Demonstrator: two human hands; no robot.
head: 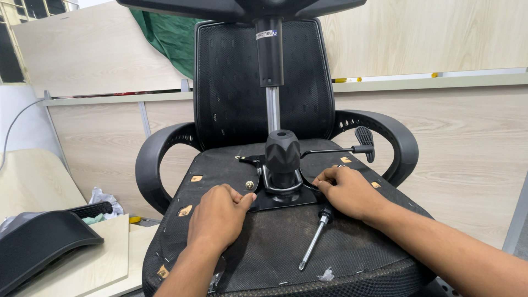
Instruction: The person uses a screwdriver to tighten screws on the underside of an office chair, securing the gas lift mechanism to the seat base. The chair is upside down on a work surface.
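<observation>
An office chair lies tipped with the underside of its seat (286, 242) facing up. A black metal mounting plate (275, 201) with the gas-lift column (273, 104) sits at the seat's middle. My left hand (217, 217) pinches the plate's left edge with thumb and forefinger, just below a round bolt (249, 185). My right hand (349, 192) rests curled at the plate's right edge, fingertips on the metal. The handle of a screwdriver (313, 242) is tucked under its palm, and the shaft points toward me with the tip on the seat fabric.
The adjusting lever (355, 147) sticks out to the right of the mechanism. Curved armrests (151, 165) flank the seat, and the mesh backrest (236, 82) rises behind. A black curved chair part (38, 242) lies on wooden boards at the left. Wood panels stand behind.
</observation>
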